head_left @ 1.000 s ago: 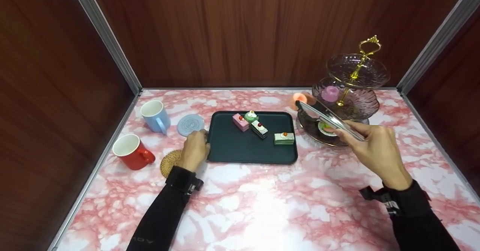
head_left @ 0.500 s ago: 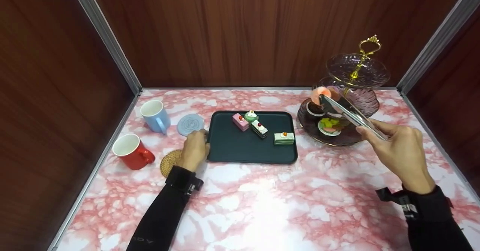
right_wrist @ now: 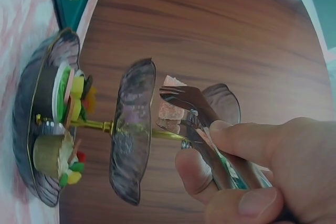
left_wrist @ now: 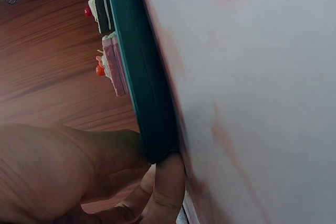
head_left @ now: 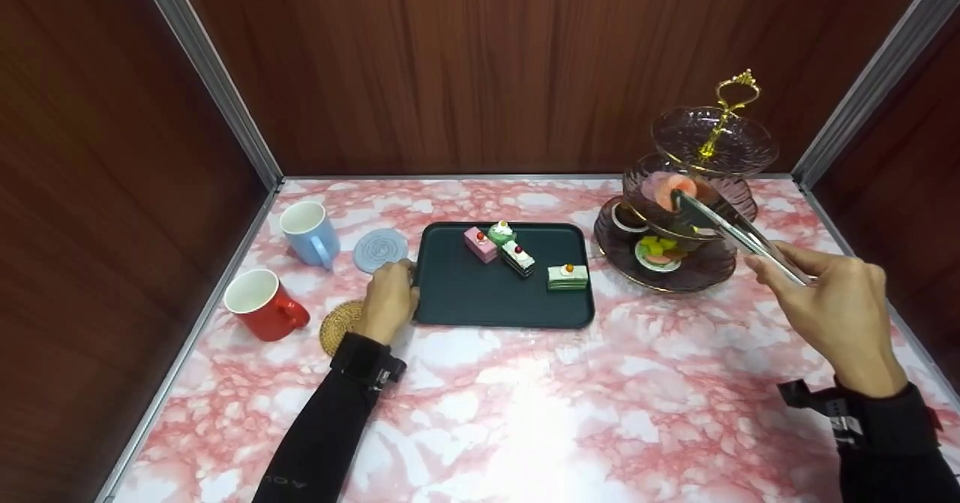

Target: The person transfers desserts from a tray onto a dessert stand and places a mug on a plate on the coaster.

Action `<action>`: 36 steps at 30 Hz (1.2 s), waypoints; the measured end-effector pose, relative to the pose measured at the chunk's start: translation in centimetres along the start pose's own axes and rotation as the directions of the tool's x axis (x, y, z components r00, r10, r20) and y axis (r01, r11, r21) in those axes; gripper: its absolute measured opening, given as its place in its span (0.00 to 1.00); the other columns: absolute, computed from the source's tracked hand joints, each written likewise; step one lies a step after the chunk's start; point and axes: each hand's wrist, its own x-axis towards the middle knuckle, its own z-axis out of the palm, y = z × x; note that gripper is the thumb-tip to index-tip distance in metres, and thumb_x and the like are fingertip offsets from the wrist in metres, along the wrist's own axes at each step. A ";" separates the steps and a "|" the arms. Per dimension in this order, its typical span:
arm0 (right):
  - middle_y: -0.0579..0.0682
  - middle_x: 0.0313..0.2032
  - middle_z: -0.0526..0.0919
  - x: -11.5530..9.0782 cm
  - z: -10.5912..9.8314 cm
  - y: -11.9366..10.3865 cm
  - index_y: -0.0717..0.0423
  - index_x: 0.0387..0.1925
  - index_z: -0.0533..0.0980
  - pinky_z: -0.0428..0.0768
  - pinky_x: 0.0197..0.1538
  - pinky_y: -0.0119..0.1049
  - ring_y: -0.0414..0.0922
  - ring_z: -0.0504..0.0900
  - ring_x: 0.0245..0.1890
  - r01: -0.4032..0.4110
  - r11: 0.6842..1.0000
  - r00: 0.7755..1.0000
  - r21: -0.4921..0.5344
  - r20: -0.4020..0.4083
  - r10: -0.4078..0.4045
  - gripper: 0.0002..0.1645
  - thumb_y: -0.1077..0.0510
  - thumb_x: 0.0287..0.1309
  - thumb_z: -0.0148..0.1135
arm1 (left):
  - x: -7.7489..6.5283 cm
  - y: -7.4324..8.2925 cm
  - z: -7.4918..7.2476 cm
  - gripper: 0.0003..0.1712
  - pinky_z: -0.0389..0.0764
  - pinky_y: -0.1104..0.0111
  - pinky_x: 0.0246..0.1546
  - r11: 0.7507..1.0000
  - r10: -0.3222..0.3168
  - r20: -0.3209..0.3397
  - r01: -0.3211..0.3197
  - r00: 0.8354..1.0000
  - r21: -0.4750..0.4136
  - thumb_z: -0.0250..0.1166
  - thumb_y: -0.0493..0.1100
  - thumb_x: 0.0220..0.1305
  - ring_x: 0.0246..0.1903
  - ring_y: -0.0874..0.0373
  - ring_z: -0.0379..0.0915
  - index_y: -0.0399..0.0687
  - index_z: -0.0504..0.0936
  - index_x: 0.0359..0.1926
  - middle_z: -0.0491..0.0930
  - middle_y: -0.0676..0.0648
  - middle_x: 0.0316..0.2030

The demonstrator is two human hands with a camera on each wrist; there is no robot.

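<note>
My left hand (head_left: 389,302) pinches the left end of a dark green tray (head_left: 480,304); in the left wrist view the fingers reach under its rim (left_wrist: 137,72). Small cakes stand on the tray: a pink slice (head_left: 480,245), a green round one (head_left: 501,231), a dark-and-white slice (head_left: 518,258) and a green slice (head_left: 568,278). My right hand (head_left: 840,315) holds metal tongs (head_left: 739,236). Their tips grip a round orange sweet (head_left: 681,187), sugary-looking in the right wrist view, over the middle tier (right_wrist: 132,135) of a three-tier cake stand (head_left: 709,143). A pink round sweet is partly hidden behind it.
Two filled cups, one with fruit (head_left: 658,254) and a dark one (head_left: 628,218), sit on the stand's bottom tier. At left are a blue mug (head_left: 309,233), a red mug (head_left: 264,305), a grey-blue coaster (head_left: 381,251) and a woven coaster (head_left: 339,328). Wood-grain panels enclose the table.
My right hand has moved right with the tongs, carrying the orange sweet from left of the stand to over its middle tier. My left hand and the tray stay put.
</note>
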 end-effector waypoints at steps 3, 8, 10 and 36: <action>0.50 0.28 0.87 0.0 -0.5 0.2 0.30 0.39 0.82 0.51 0.14 0.29 0.29 0.55 0.07 -0.014 1.000 1.000 -0.021 0.002 0.014 0.21 0.39 0.36 0.73 | 0.1 0.1 0.0 0.18 0.78 0.55 0.40 1.000 -0.010 0.006 0.010 1.000 0.005 0.66 0.34 0.49 0.37 0.45 0.78 0.43 0.80 0.45 0.79 0.42 0.34; 0.49 0.26 0.87 0.0 -1.2 0.5 0.31 0.38 0.83 0.53 0.15 0.29 0.29 0.60 0.09 -0.031 0.998 0.999 -0.050 0.007 0.031 0.20 0.38 0.37 0.72 | 0.0 0.1 0.0 0.18 0.79 0.54 0.40 1.000 -0.017 0.014 0.017 1.000 0.014 0.66 0.34 0.50 0.38 0.44 0.78 0.44 0.80 0.46 0.79 0.41 0.35; 0.49 0.26 0.87 0.0 -1.5 0.6 0.31 0.38 0.83 0.53 0.15 0.29 0.28 0.59 0.09 -0.043 0.997 0.999 -0.066 0.008 0.044 0.20 0.37 0.37 0.72 | 0.0 0.1 0.0 0.19 0.79 0.54 0.40 1.000 -0.021 0.019 0.021 1.000 0.010 0.66 0.34 0.50 0.38 0.44 0.78 0.43 0.80 0.46 0.79 0.41 0.36; 0.64 0.40 0.83 2.0 -0.8 1.4 0.37 0.47 0.80 0.63 0.18 0.52 0.68 0.77 0.38 -0.233 0.952 0.960 -0.198 0.112 0.258 0.30 0.29 0.44 0.61 | 0.1 -0.1 0.0 0.18 0.77 0.54 0.43 1.000 -0.013 0.028 0.013 1.000 0.013 0.66 0.35 0.49 0.40 0.45 0.77 0.43 0.80 0.45 0.79 0.41 0.35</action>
